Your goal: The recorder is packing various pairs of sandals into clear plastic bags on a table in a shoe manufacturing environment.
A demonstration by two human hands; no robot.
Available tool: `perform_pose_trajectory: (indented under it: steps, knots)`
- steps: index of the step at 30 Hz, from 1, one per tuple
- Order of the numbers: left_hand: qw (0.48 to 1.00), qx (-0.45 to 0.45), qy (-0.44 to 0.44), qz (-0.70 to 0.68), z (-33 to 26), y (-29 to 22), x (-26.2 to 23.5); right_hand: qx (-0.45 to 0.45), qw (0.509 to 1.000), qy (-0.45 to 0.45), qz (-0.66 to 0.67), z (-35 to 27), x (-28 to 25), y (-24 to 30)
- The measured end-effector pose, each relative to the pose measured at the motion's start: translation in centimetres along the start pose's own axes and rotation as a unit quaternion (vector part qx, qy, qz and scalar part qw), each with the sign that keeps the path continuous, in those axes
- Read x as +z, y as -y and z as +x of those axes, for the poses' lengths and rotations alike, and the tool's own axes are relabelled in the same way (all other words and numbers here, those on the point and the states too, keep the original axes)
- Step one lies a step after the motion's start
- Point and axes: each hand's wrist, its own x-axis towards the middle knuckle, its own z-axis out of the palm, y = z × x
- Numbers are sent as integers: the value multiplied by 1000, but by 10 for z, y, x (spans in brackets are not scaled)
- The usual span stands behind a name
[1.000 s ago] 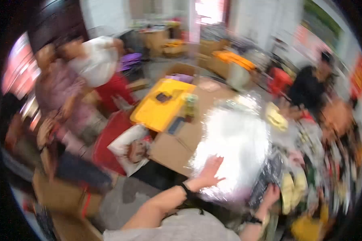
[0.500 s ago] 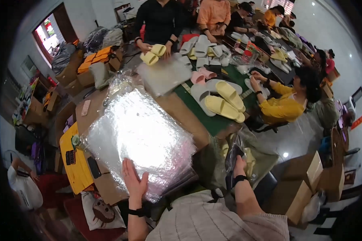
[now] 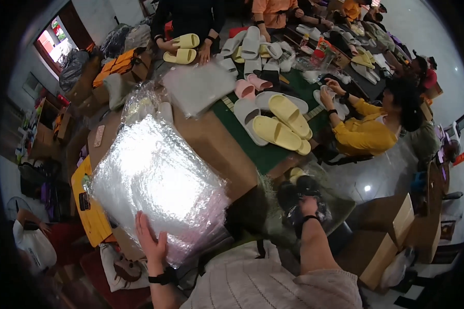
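Note:
My left hand lies flat, fingers stretched, on the near edge of a shiny stack of clear plastic bags. On the right, my right hand is closed on a pair of dark slippers in clear plastic. It holds them at the mouth of a large greenish translucent sack beside the table. A yellow slipper shows inside the sack. Just beyond, yellow slippers rest on grey slippers, next to pink slippers.
Across the table a person in black holds yellow slippers near another pile of plastic bags. At the right, a person in yellow handles a pale slipper. Cardboard boxes stand on the right. A phone lies on the table's left.
My right hand has lowered the bagged dark slippers toward the sack's mouth. My left hand stays on the plastic bags. The person across has lowered the yellow slippers to the table.

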Motion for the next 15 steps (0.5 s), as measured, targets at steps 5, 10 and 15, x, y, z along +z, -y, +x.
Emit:
perform_pose_trajectory:
  steps: [5,10,15]
  knots:
    - [999,-21,7,45,-2,-9,-10,77,980,183,7,41,3,75]
    - [999,-20,4,40,2,-16,-1,-41,951,-161,259,85,-49,132]
    - [998,-31,6,55,6,-24,-5,-134,943,-186,240,163,-120,208]
